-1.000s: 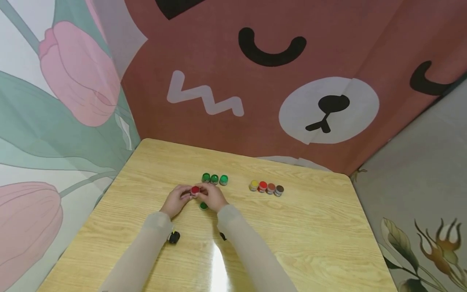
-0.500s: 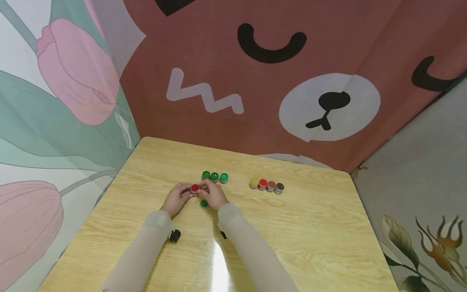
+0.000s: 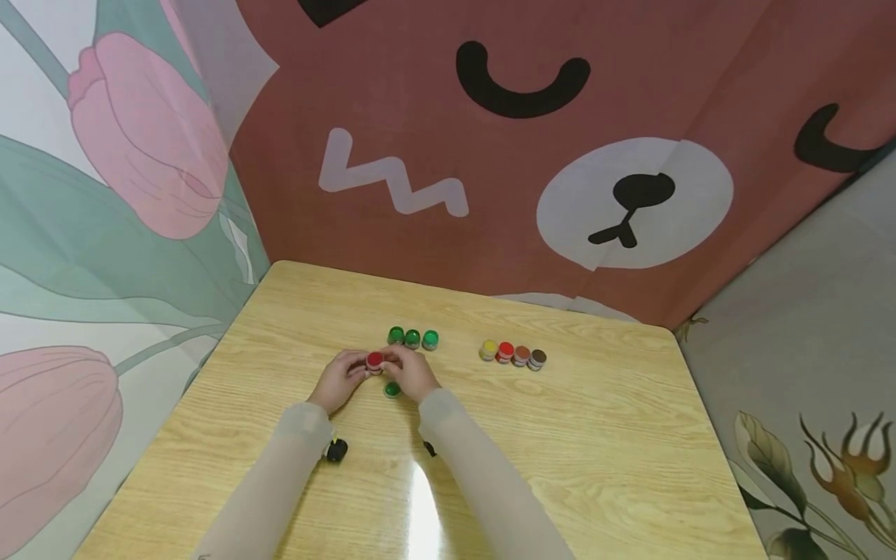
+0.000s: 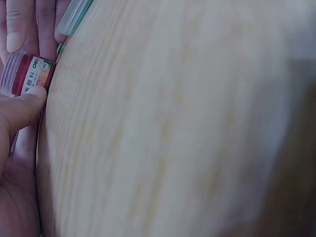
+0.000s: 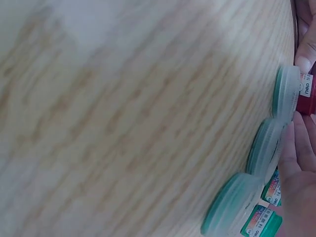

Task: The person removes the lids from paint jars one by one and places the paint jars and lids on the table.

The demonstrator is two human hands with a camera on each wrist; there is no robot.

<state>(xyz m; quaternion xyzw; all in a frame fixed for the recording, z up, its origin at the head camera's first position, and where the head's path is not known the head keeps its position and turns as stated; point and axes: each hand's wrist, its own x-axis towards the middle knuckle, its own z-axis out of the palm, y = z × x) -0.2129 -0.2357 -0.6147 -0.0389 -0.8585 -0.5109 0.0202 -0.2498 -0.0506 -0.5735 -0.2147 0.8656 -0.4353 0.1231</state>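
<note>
A small red paint jar with a clear lid is held between both hands, close above the table. My left hand grips it from the left; in the left wrist view its thumb lies on the label of the jar. From the right, my right hand holds the jar's other side, a fingertip at the lid. A green paint jar stands just below the hands. Beyond them, green jars form a short row; the right wrist view shows green jars beside the right hand.
To the right, a row of yellow, red, orange-brown and dark brown jars stands on the wooden table. A printed bear cloth hangs along the table's back edge, with floral cloths at both sides.
The right hand's fingers have shifted slightly around the red paint jar, while the left hand keeps its hold. The head view has tilted a little; the standing jars keep their places.
</note>
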